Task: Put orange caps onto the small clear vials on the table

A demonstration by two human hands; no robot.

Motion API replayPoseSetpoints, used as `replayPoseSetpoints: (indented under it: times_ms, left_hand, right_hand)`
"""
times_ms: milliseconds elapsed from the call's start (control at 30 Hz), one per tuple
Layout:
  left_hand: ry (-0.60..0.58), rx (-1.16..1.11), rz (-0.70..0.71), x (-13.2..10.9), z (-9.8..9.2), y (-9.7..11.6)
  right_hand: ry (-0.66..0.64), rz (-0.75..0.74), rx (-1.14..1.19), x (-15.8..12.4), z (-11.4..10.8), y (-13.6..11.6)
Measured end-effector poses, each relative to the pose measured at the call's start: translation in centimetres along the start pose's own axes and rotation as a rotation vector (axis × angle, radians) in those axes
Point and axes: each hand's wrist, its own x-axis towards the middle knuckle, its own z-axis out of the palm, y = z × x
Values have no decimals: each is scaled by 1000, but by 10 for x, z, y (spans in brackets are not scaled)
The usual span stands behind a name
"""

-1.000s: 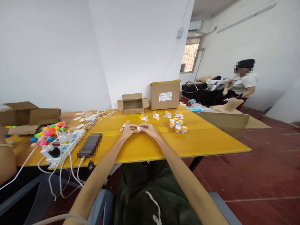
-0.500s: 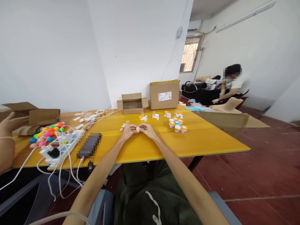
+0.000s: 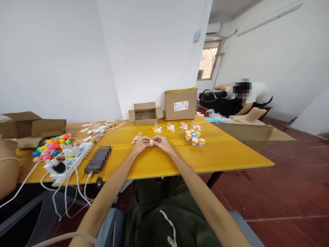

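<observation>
My left hand (image 3: 141,144) and my right hand (image 3: 161,143) meet over the table, fingertips closed on a small orange-and-white lid-like piece (image 3: 151,141). The fingers cover most of it, so its full shape is hidden. Just beyond my left hand lie small white pieces (image 3: 134,139) and a little clear cup (image 3: 140,134). Farther back are more small heaps of white pieces (image 3: 158,130) with orange bits and clear cups among them. To the right of my right hand stands a cluster of small clear jars with orange, white and teal lids (image 3: 194,140).
An open cardboard box (image 3: 145,120) and a closed carton (image 3: 180,106) stand at the back. On the left are colourful balls (image 3: 52,146), a power strip (image 3: 74,159) with cables and a dark phone (image 3: 98,160). Another person's arm (image 3: 7,168) is at far left; someone bends over at right.
My hands stay in nearly the same place with the small piece. The neighbour's hand at far left has lowered. The person at the right has bent farther forward.
</observation>
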Motion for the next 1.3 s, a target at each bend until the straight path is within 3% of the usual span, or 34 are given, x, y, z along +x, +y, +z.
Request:
replayPoseSetpoints:
  times_ms: [167,367,567,700,867,933,1067,1300]
  left_hand:
    - [10,58,55,0,4,1]
    - [8,297,203,-4,1,5]
    - [-41,597,277,-11,-12,13]
    - [57,689,292,-10,-27,17]
    - [364,730,228,-1,-43,10]
    - [414,753,155,3,-47,4]
    - [374,790,-4,7,-51,-9]
    - [245,884,11,11,-55,-19]
  right_hand:
    - [-7,-57,-113,-1,3,2]
    - [8,-109,-342,-5,5,-1]
    - [-5,-158,-450,-5,5,-2]
    - [13,-179,-458,-6,7,-2]
    - [25,-123,-389,-8,9,-4]
    - [17,-99,-361,-8,10,-5]
    - [-9,-92,-314,-9,9,-7]
    - [-23,-85,-295,-9,11,-6]
